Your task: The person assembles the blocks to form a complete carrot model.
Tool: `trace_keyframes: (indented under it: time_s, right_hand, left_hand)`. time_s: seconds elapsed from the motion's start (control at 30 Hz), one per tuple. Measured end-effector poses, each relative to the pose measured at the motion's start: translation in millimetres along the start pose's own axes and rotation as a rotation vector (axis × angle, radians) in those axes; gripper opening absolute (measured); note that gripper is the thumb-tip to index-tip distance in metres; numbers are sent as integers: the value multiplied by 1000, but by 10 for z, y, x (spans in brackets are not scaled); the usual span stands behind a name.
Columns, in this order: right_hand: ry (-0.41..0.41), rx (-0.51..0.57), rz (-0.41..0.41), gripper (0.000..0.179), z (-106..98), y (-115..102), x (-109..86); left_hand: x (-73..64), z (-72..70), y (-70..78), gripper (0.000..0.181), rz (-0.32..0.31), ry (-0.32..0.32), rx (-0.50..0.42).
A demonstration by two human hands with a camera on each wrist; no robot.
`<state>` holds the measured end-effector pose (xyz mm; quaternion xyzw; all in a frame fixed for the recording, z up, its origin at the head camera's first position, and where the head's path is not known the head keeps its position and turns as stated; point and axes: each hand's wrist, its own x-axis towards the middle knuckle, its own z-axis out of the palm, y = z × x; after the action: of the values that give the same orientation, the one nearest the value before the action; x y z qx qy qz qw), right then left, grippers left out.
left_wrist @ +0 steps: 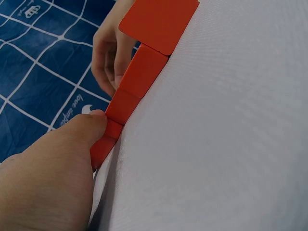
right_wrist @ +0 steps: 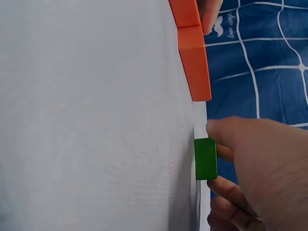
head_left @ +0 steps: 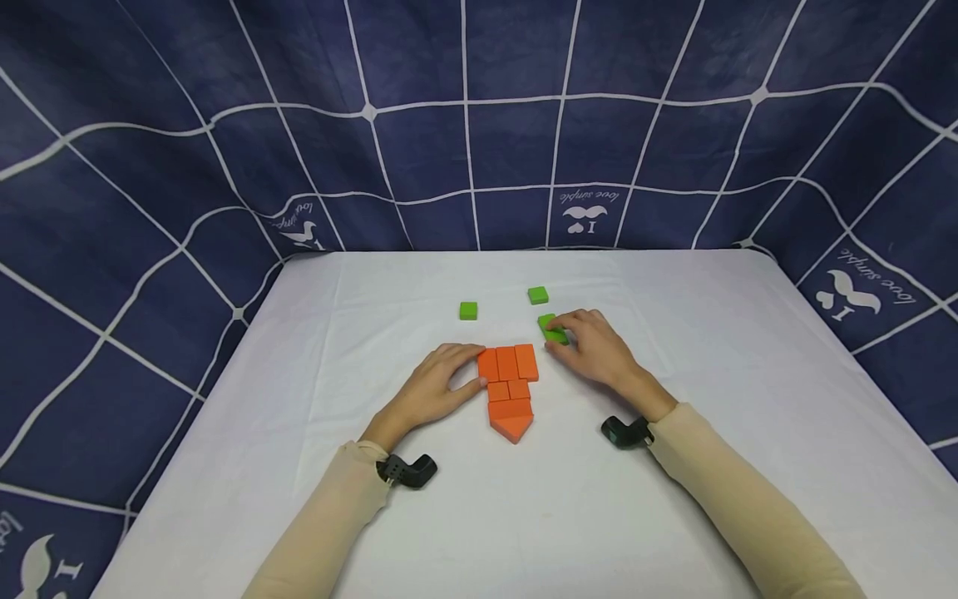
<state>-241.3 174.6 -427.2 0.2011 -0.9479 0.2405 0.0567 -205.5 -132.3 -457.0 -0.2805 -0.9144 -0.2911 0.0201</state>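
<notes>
A pattern of flat orange blocks (head_left: 511, 408) lies on the white tabletop, narrowing to a point on the near side. My left hand (head_left: 432, 388) is at its far left corner; thumb and forefinger pinch the leftmost orange block (head_left: 489, 367) at its near and far ends. Beyond the pattern's right corner, my right hand (head_left: 595, 351) holds a green block (right_wrist: 206, 159) between thumb and fingers, at the tabletop. Part of that block is covered by the fingers in the head view. In the left wrist view, the left thumb (left_wrist: 77, 130) touches the row's side.
Two loose green blocks lie farther back, one green block (head_left: 468, 311) to the left and another green block (head_left: 538, 295) to the right. A dark blue checked cloth (head_left: 509, 150) encloses the table's back and sides. Both wrists carry small black cameras (head_left: 407, 471).
</notes>
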Motion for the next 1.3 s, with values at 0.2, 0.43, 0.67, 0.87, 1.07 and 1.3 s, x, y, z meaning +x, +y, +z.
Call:
trace_keyframes:
  time_s: [0.2, 0.43, 0.67, 0.87, 1.07, 1.3]
  right_hand:
    - [45, 4, 76, 42, -5, 48, 50]
    - [67, 73, 134, 39, -1, 107, 99]
    - [25, 208, 98, 35, 41, 47, 197]
    - [-32, 244, 26, 32, 79, -51, 285]
    - [-119, 257, -38, 32, 133, -117, 345]
    - [-191, 275, -95, 30, 177, -151, 397]
  left_hand:
    - [-6, 0, -4, 57, -8, -9, 2]
    - [-4, -7, 2, 57, -9, -7, 10]
    - [-8, -3, 1, 57, -8, -4, 1]
    - [-5, 4, 2, 57, -9, -5, 1]
    - [-7, -3, 6, 58, -16, -8, -5]
    - [-13, 2, 2, 60, -24, -5, 0]
